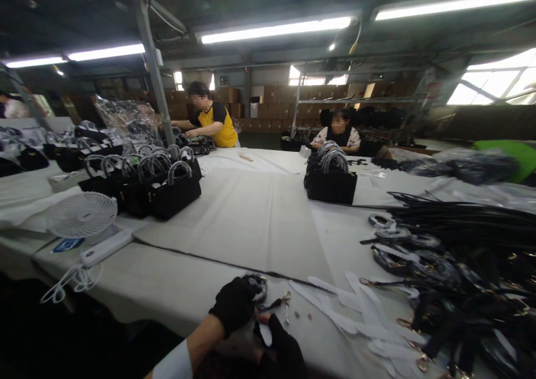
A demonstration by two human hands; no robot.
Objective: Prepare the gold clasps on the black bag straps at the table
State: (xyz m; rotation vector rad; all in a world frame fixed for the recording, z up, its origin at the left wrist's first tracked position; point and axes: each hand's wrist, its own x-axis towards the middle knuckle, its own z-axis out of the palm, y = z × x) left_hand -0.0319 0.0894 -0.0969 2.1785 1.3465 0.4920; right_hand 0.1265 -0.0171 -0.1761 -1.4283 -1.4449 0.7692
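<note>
My left hand (235,305), in a black fingerless glove, is closed around a coiled black strap (258,286) with clear plastic wrap on it, near the table's front edge. A strap end with a gold-coloured clasp (286,297) lies on the table just beyond my fingers. My right hand (285,342), gloved the same way, is closer to me with its bare thumb and fingers pinched together. A white strip (265,333) shows at those fingers, its lower part hidden. Both hands are nearly touching.
Loose white strips (335,312) lie right of my hands, beside a large pile of black straps (460,289). Black handbags (173,195) stand at left, with another row of bags (330,186) ahead. A white fan (84,214) sits at left. Two people work across the table.
</note>
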